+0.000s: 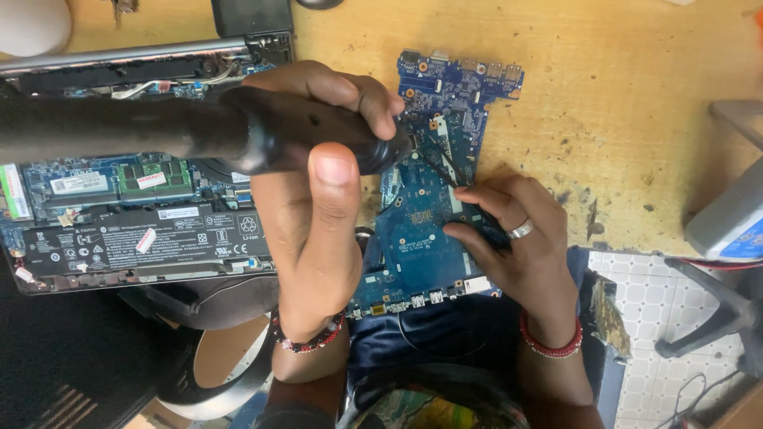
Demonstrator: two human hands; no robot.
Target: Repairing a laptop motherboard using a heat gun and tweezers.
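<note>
While your left hand (318, 183) wraps a black hot-air gun (238, 131), nozzle tilted onto the blue motherboard (421, 214) on the wooden bench (636, 95), your right hand (517, 246) pinches black tweezers (445, 167) against the board.

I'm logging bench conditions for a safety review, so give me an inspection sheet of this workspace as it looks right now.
Surface: wooden table, scratched and stained with dark marks.
Job's things: blue circuit board at the table's near edge; black hot-air tool, nozzle over the board; thin black tweezers touching the board.
Clutter: opened laptop with battery and memory exposed; a white and blue device at the right edge.
Grippers: left hand wrapped around the hot-air tool; right hand, ring on one finger, holding the tweezers.
Cables: thin wires on the floor; red wire by the white and blue device.
Surroundings: white tiled floor; black stand legs.
</note>
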